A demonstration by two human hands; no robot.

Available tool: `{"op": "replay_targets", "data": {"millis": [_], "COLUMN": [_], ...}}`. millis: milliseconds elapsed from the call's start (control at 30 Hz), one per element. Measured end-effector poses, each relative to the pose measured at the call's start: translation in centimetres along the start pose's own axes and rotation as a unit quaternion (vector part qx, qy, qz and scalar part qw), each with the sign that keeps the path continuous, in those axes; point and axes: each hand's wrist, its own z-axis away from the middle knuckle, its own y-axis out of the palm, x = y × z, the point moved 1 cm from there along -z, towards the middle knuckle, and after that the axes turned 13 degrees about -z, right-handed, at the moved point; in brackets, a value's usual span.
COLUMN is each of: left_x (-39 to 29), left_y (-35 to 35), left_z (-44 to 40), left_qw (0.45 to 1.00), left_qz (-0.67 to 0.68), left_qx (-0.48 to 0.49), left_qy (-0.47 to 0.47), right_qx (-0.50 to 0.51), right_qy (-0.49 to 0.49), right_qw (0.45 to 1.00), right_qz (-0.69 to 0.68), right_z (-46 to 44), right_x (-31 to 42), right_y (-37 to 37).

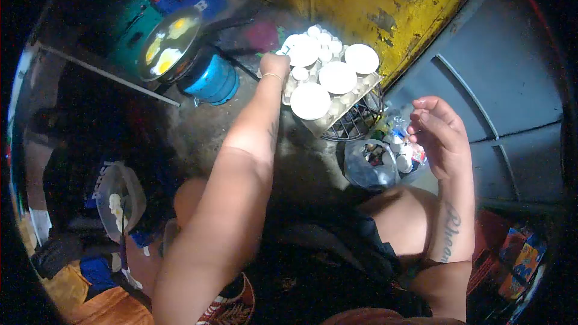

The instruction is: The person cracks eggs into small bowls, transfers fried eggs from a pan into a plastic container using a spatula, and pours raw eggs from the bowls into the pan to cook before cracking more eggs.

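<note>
My left hand (274, 65) reaches out to the near left edge of an egg tray (342, 111). Its fingers are closed, and what they grip is hidden; a bit of green shows beside them. On the tray stand several white bowls (310, 101), with white eggs (325, 42) among and behind them. My right hand (438, 131) is raised to the right of the tray, fingers loosely curled and nothing visible in them. Left of the tray, a frying pan (144, 63) holds several eggs with yellow yolks (168, 60), above a blue gas cylinder (212, 78).
The tray rests on a dark wire stand (361, 117). Below it sits a clear plastic container (368, 165) beside crumpled wrappers (406, 153). A translucent tub (122, 201) with pale contents is at lower left. A yellow panel (355, 0) and a grey door (481, 78) border the back and right.
</note>
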Motion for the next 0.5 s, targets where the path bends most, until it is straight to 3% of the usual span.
{"op": "replay_targets", "data": {"millis": [33, 67, 200, 300, 500], "left_x": [-0.2, -0.2, 0.2, 1.7, 6.0], "left_y": [0.1, 0.3, -1.0, -2.9, -4.0], "left_z": [0.0, -0.3, -1.4, -2.7, -6.0], "left_qw": [0.998, 0.972, 0.914, 0.836, 0.827], "left_qz": [0.059, 0.223, 0.364, 0.500, 0.481], "left_qx": [0.007, 0.031, 0.040, -0.062, -0.143], "left_qy": [-0.029, -0.059, -0.177, -0.218, -0.256], "right_qx": [-0.005, -0.010, -0.024, -0.027, -0.045], "right_qy": [0.000, 0.000, 0.003, 0.002, 0.022], "right_qw": [1.000, 1.000, 0.999, 0.999, 0.997], "right_qz": [0.008, 0.016, 0.028, 0.033, 0.051], "right_z": [-0.1, -0.2, -0.1, -0.1, -0.7], "right_x": [-0.1, -0.1, 0.3, 0.3, -0.1], "right_y": [-0.3, -0.6, -1.0, -1.5, -1.8]}}
